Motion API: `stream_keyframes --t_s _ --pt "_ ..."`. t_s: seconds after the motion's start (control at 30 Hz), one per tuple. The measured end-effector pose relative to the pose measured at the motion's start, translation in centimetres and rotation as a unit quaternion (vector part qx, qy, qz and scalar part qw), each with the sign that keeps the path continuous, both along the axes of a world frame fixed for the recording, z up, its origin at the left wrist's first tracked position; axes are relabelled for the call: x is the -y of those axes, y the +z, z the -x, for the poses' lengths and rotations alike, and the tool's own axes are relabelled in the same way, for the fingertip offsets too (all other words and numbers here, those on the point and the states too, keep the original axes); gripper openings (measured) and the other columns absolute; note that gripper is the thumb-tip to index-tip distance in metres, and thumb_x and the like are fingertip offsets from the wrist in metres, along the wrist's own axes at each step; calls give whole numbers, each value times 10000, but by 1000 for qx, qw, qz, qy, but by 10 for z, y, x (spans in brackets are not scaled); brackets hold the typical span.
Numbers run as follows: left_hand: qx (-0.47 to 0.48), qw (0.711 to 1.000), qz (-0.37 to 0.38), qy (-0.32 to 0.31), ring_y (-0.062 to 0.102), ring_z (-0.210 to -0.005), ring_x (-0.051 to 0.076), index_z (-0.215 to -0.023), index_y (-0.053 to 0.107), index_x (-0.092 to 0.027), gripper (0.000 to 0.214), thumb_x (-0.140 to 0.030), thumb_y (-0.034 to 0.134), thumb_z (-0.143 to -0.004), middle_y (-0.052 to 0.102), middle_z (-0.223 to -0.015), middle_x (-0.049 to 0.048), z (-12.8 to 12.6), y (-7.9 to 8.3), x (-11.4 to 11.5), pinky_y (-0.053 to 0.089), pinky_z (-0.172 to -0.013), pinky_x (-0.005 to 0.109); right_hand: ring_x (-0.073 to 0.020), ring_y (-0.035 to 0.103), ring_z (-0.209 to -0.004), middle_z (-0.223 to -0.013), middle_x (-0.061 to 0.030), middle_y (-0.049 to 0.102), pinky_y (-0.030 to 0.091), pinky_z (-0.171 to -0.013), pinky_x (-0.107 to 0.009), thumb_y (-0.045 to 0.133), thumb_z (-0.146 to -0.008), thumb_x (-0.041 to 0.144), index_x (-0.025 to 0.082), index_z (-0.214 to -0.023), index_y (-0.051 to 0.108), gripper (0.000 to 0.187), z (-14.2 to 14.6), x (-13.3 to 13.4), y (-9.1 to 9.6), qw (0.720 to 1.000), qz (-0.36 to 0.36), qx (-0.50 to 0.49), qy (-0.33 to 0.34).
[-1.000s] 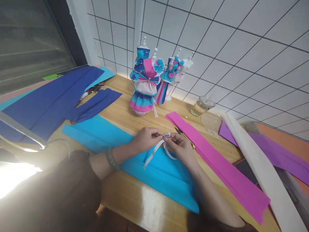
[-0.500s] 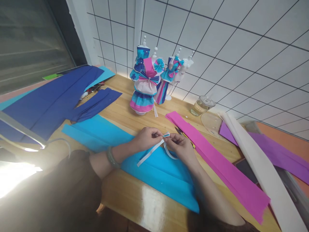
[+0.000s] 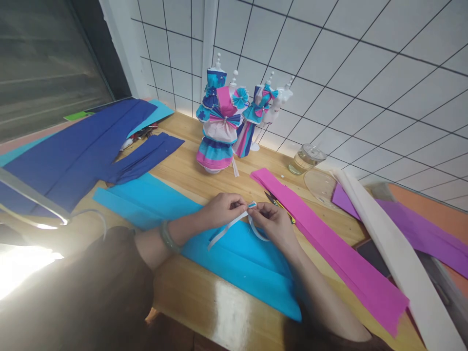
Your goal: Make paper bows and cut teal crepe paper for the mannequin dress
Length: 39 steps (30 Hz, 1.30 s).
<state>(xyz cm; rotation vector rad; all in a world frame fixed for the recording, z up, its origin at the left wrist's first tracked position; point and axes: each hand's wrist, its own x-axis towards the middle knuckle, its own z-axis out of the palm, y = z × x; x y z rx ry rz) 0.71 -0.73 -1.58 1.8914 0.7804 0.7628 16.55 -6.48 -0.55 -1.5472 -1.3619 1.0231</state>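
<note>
Both my hands meet over a blue crepe paper sheet [image 3: 241, 263], pinching a narrow white paper strip [image 3: 227, 228]. My left hand [image 3: 224, 209] is closed on the strip near its folded top, where a small patch of blue shows. From the other side my right hand [image 3: 274, 220] pinches the same folded part, and a loop of the strip hangs below its fingers. One loose end trails down to the left over the blue sheet. Just beyond my right hand lie scissors [image 3: 273, 199] with yellow-and-black handles, partly hidden by the hand.
Small dress forms in paper dresses [image 3: 219, 129] stand near the tiled wall. A glass cup [image 3: 306, 158] is right of them. Pink crepe paper [image 3: 329, 239], white paper [image 3: 395, 248] and purple paper [image 3: 420, 224] lie to the right, dark blue paper [image 3: 76, 146] to the left.
Almost nothing differs. The folded top of the white strip has turned slightly between my fingertips, and its loose end has shifted a little. Both hands stay in place.
</note>
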Motion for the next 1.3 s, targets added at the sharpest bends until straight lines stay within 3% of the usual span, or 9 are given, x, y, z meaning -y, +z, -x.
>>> stream_keyframes --t_s 0.27,0.57,0.77,0.87,0.97,1.13,1.3 --pt "-19 1000 -15 -19 484 -616 88 -737 580 -141 216 -287 431 -796 556 -645 -22 1 3 -2 361 -548 177 -106 468 -525 -643 -13 592 326 -479 -219 618 -678 413 144 -786 627 290 0 -2 -2 999 0 -16 34" --pt "-17 999 -34 -15 479 -631 98 -754 579 -149 177 -242 433 -791 557 -669 -14 1 6 0 359 -566 191 -124 493 -543 -657 -39 614 364 -481 -230 612 -685 370 145 -793 649 252 -1 -3 -9 1000 -8 24 -6" --pt "-10 999 -39 -26 452 -611 88 -716 554 -156 151 -227 439 -785 517 -642 -23 -1 7 3 351 -554 189 -176 563 -785 -919 -69 606 437 -636 -268 634 -655 275 173 -650 663 106 -1 -5 -11 998 -55 15 -12" --pt "17 999 23 -34 458 -595 80 -720 547 -149 164 -263 450 -789 514 -636 -24 -2 2 3 357 -537 184 -176 565 -798 -890 -57 604 439 -676 -284 601 -652 201 183 -654 673 74 -1 -5 -10 998 -55 3 -25" --pt "69 988 130 -56 490 -573 81 -740 534 -134 201 -317 468 -790 540 -642 -4 -3 -3 0 379 -512 191 -178 564 -801 -839 -46 611 435 -689 -289 580 -649 182 194 -663 686 108 0 -5 -7 998 -48 1 -48" --pt "158 930 322 -78 573 -563 109 -740 489 -113 274 -374 569 -731 588 -671 42 -5 -6 -5 460 -543 253 -165 583 -707 -801 -50 658 431 -628 -277 623 -660 282 178 -850 686 226 4 -2 -2 999 -3 -35 -40" --pt "179 902 386 -73 622 -636 146 -754 470 -116 322 -384 635 -687 604 -661 43 -6 -3 -5 490 -645 311 -143 562 -587 -745 -61 670 418 -540 -259 667 -632 366 148 -879 674 329 7 -2 -4 997 15 -50 -57"
